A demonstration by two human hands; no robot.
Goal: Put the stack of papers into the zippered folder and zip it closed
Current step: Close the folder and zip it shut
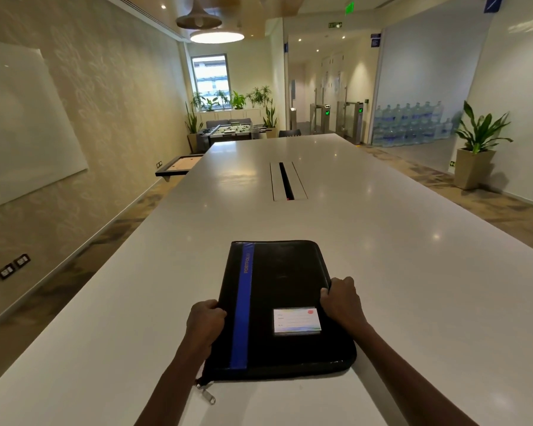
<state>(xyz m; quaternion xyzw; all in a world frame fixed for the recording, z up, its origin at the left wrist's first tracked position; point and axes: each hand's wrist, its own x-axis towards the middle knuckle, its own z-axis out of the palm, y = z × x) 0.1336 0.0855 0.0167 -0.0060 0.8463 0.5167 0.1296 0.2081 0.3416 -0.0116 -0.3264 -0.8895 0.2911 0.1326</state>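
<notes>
A black zippered folder (277,299) with a blue stripe and a white label card lies flat and closed on the white table (413,272), close to the near edge. My left hand (205,321) grips its left edge. Around the right edge, my right hand (340,299) has its fingers curled. Two metal zipper pulls (206,392) hang out at the folder's near left corner. No papers show anywhere; the inside of the folder is hidden.
A long cable slot (286,181) is set into the middle of the table farther away. A whiteboard hangs on the left wall. A potted plant (474,149) stands on the floor at the right, and a foosball table (228,132) beyond the table's far end.
</notes>
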